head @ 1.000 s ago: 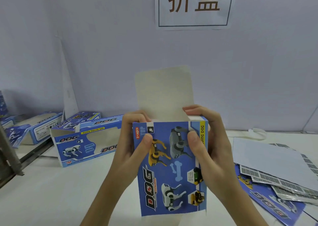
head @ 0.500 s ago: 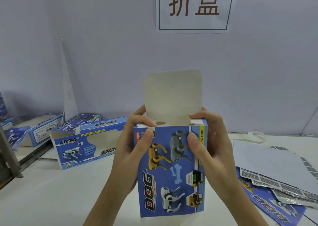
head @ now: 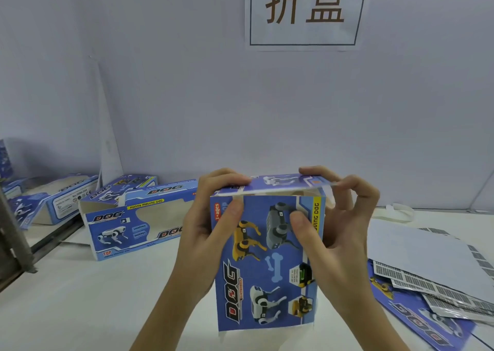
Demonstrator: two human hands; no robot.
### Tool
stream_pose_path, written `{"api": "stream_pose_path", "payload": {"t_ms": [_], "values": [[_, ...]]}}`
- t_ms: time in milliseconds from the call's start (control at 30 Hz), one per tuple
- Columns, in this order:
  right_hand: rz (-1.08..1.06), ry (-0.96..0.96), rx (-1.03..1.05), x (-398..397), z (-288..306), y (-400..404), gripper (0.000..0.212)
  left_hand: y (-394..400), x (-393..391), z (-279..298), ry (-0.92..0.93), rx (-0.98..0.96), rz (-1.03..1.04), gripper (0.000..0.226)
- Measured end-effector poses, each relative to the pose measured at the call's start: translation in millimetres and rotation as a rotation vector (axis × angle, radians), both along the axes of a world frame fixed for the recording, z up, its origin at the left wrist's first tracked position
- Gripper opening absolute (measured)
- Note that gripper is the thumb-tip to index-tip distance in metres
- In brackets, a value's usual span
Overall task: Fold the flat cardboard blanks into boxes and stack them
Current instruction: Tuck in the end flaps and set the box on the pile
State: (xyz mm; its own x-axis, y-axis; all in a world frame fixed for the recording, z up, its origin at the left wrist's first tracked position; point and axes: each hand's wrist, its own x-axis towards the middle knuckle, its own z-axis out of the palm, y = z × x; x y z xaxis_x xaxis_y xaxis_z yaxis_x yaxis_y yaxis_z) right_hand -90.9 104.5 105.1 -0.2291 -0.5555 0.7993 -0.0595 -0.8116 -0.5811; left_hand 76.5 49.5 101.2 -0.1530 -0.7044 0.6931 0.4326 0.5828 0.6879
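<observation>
While both hands (head: pixel 205 233) (head: pixel 339 243) grip the upright box (head: pixel 267 265), folded boxes (head: pixel 139 222) lie left, flat blanks (head: pixel 427 284) right.

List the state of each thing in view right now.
Held box: upright, body squared up.
Top flap: folded down over the opening, not yet tucked.
Left hand: grips the box's left side.
Right hand: grips the right side, fingers on the flap.
Windowed box: folded, on its side.
Flat blanks: unfolded, piled.
</observation>
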Motion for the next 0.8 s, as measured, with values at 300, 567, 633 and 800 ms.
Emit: {"api": "stream_pose_path", "payload": {"t_ms": [300, 567, 633, 800], "values": [[-0.146, 0.159, 0.004, -3.7, -3.4, 3.3, 0.045, -3.2, -0.4, -3.5, -0.04, -0.029, 0.043, 0.034], [-0.08, -0.101, 0.094, -7.5, 0.2, 0.2, 0.045, -2.3, -6.4, -2.7, -0.09, 0.049, -0.009, 0.059], [-0.134, -0.2, 0.09, -11.7, 0.3, -2.9, 0.042, -5.9, -8.1, -4.7, -0.165, 0.117, -0.011, 0.077], [0.01, -0.398, 0.16, -33.3, -2.0, -12.2, 0.036, -13.7, -6.7, -18.2, -0.455, 0.2, -0.178, 0.085]]}}
